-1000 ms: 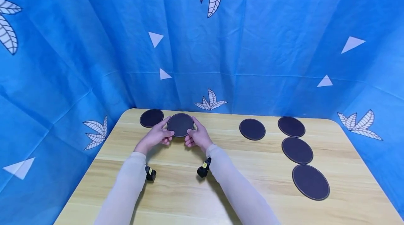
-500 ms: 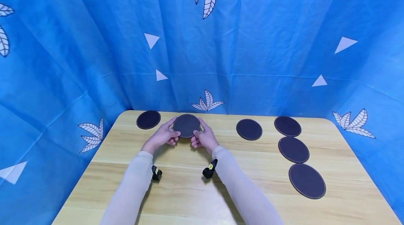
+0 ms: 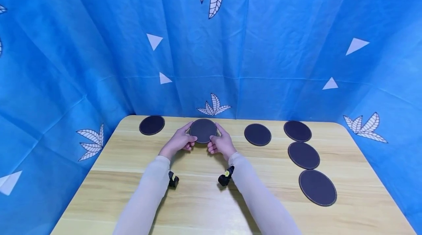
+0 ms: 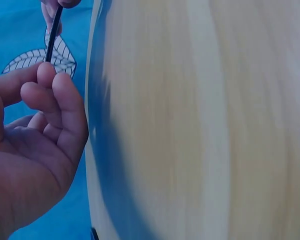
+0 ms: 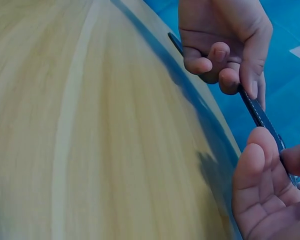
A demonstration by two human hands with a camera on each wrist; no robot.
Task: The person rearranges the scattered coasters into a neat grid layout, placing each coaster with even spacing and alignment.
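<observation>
Pinching, both sides: left hand (image 3: 178,142) and right hand (image 3: 222,143) each grasp the rim of a dark, round, leather-look disc with stitched edging (image 3: 203,130), thumbs toward the wearer. Disc appears raised above the pale wood-grain table (image 3: 197,202), near the table's far edge, left of its middle.

Judgement: matched, light pinches at opposite sides suit so thin a piece; uneven pressure may bow or twist it. Both wrists best moved together.

Outward: one loose dark disc (image 3: 152,125) at the table's far left corner; a second dark disc (image 3: 258,134) right of table's middle; three more dark discs (image 3: 303,155) line the table's right side. Blue leaf-printed cloth (image 3: 280,26) hangs behind the table; brushing it could spoil control.
</observation>
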